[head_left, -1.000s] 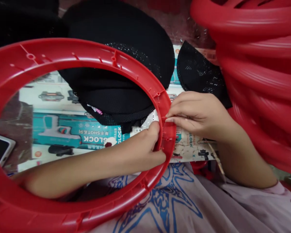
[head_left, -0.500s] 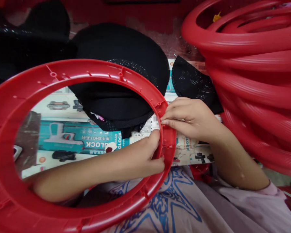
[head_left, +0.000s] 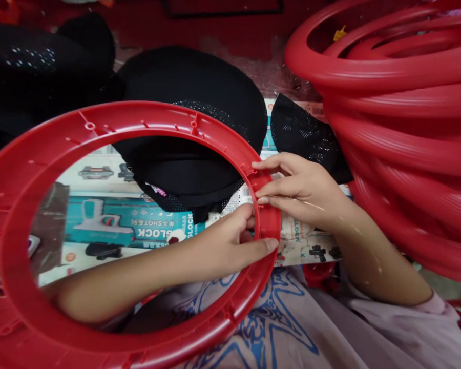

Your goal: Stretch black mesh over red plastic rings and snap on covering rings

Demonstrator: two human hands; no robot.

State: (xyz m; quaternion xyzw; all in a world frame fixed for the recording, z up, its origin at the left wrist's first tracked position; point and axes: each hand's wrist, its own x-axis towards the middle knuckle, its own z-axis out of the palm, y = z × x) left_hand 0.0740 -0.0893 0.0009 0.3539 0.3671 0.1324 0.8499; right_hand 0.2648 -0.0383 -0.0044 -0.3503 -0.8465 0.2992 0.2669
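Observation:
A large red plastic ring (head_left: 169, 120) is held tilted in front of me, its hollow underside with small pegs and ribs facing up. My left arm reaches through the ring's opening, and my left hand (head_left: 240, 238) grips its right side, thumb on the underside and the other fingers curled behind the inner edge. My right hand (head_left: 297, 189) is at the same side from outside, fingers spread, with the fingertips touching the ring's channel. Anything small under those fingertips cannot be made out.
Behind the ring lie a black fabric piece (head_left: 192, 77) with mesh and a smaller black piece (head_left: 303, 133). Printed cardboard (head_left: 100, 246) covers the work surface. A tall stack of red rings (head_left: 388, 118) stands close on the right. More black material (head_left: 19, 97) lies at left.
My right hand's fingers have gone from pinched together to spread on the ring. My left thumb has stretched further across the channel. The view has shifted slightly.

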